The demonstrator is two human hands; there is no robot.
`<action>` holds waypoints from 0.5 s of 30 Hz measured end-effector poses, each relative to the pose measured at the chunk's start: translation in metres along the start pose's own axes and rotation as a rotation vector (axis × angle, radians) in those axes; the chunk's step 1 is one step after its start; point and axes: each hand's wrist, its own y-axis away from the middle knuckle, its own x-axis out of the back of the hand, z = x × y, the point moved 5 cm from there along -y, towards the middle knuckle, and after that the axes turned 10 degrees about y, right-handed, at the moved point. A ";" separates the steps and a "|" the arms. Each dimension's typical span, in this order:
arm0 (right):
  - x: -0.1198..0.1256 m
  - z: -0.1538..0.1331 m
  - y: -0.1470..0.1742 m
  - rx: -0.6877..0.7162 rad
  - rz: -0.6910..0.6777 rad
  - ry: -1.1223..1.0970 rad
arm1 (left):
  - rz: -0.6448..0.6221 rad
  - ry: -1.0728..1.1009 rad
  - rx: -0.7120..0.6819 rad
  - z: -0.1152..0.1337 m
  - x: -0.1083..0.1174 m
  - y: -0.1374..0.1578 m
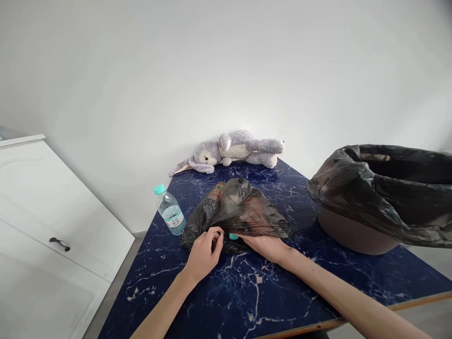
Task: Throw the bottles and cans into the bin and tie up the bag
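Crumpled, filled black plastic bag (240, 209) lies on the dark-blue marbled tabletop (212, 292). At its near edge the left hand (204, 252) pinches the plastic; the right hand's (266, 247) fingertips slip under it, so their grip cannot be told. Left of the bag stands a clear, teal-capped plastic bottle (171, 213); behind it, a lilac long-eared plush toy (236, 151); right, a round brown bin (356, 233).

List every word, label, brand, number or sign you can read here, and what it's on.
Bottle label: two lines of Chinese characters, perhaps "天然" over "好水", too small to be sure; any finer print is unreadable.
Orange item in the black bag: marks too blurred to read.
I see no other text.
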 end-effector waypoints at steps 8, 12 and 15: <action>-0.003 0.001 0.002 -0.050 0.007 -0.010 | 0.039 -0.002 -0.023 0.001 0.001 0.000; 0.015 -0.008 0.001 -0.063 0.042 0.012 | 0.088 -0.003 -0.051 0.001 0.002 0.000; 0.029 -0.022 0.001 -0.023 0.116 0.017 | 0.091 0.008 -0.065 0.001 0.003 0.001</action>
